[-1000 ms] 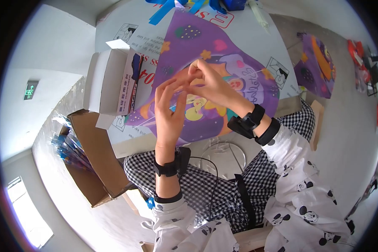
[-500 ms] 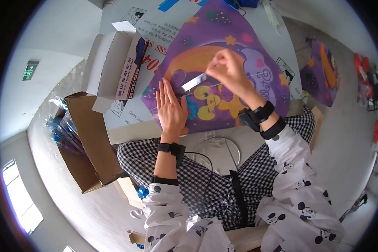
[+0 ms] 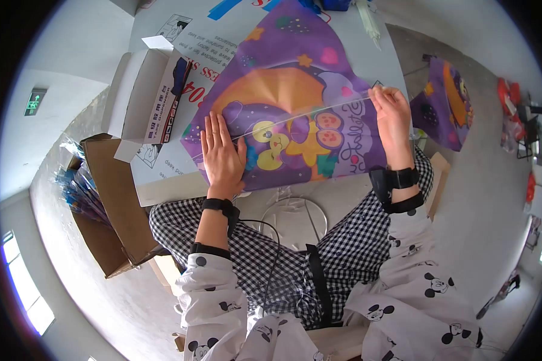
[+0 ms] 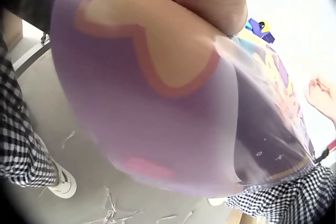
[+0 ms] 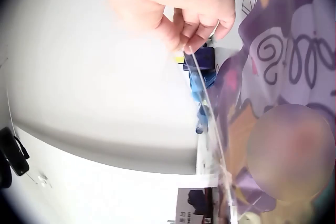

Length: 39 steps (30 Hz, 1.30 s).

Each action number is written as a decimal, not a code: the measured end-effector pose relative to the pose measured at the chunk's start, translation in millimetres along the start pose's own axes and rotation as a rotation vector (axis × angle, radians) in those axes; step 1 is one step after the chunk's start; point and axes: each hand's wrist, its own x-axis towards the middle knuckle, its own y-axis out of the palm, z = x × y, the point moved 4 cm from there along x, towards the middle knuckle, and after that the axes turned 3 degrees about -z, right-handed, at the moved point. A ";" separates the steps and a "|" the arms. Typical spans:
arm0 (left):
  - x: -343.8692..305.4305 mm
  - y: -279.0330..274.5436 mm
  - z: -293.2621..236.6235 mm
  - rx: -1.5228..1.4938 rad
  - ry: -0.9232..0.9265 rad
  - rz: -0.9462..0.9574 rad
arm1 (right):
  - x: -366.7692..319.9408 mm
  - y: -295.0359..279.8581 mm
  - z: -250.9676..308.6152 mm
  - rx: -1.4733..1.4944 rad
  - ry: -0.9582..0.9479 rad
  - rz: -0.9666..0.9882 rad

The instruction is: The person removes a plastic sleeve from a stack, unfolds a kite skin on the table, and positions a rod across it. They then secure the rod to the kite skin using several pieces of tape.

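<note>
A glossy purple cartoon-printed sheet (image 3: 283, 66), roughly triangular, lies over the table edge nearest the person. My left hand (image 3: 223, 162) rests flat on its left part, fingers straight and pointing away from the body. In the left wrist view the sheet's front edge (image 4: 152, 124) droops past the table. My right hand (image 3: 393, 120) is at the sheet's right side, pinching the end of a narrow clear strip (image 5: 210, 113) between thumb and fingertips. The strip runs straight across the print toward the left hand, standing clear of the sheet near the right fingers.
A white tape dispenser box (image 3: 141, 90) with raised flaps stands on the table's left. Below it, a brown carton (image 3: 117, 192) holds plastic-wrapped items. Blue things (image 3: 226, 9) and a pale bundle (image 3: 367, 24) lie at the far edge. Another purple printed sheet (image 3: 445, 105) is at right.
The left hand has come down from the right hand to lie flat on the sheet. The right hand has moved right, drawing the clear strip out long across the print.
</note>
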 end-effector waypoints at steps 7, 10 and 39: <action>0.9 -0.6 -0.5 -0.003 -0.001 0.018 | 4.9 -9.0 -6.9 0.121 -0.031 -0.236; -1.5 -0.2 0.0 -0.002 0.001 0.016 | 28.3 -87.4 65.7 0.128 -0.192 -0.266; -64.1 -152.7 -87.4 -2.203 -0.611 -0.307 | -194.9 58.0 122.6 0.591 0.122 0.089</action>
